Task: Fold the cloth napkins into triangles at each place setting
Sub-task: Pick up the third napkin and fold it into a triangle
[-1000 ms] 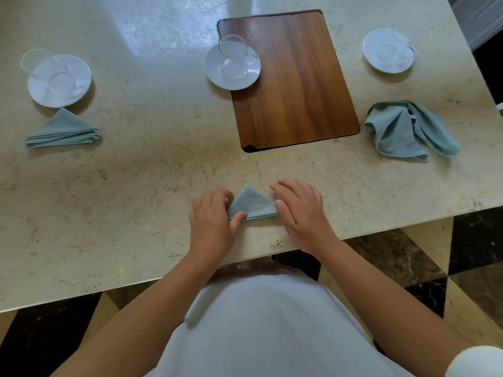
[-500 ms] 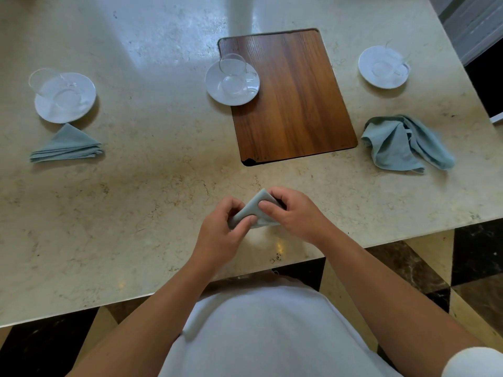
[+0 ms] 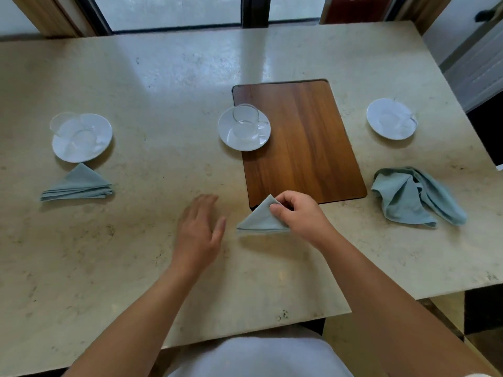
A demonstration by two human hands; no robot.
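A pale blue napkin folded into a small triangle lies at the near corner of the wooden board. My right hand pinches its upper right edge between thumb and fingers. My left hand hovers just left of it, fingers loose and blurred, holding nothing. A second folded triangle napkin lies at the left setting. An unfolded, crumpled napkin lies at the right setting.
Three white saucers with glass cups stand on the marble table: left saucer, middle saucer half on the wooden board, right saucer. Windows run behind the table's far edge. The near table edge is by my body.
The folded napkin has moved away from the near edge up to the board's corner, held by my right hand alone. My left hand has let go and drawn off to the left.
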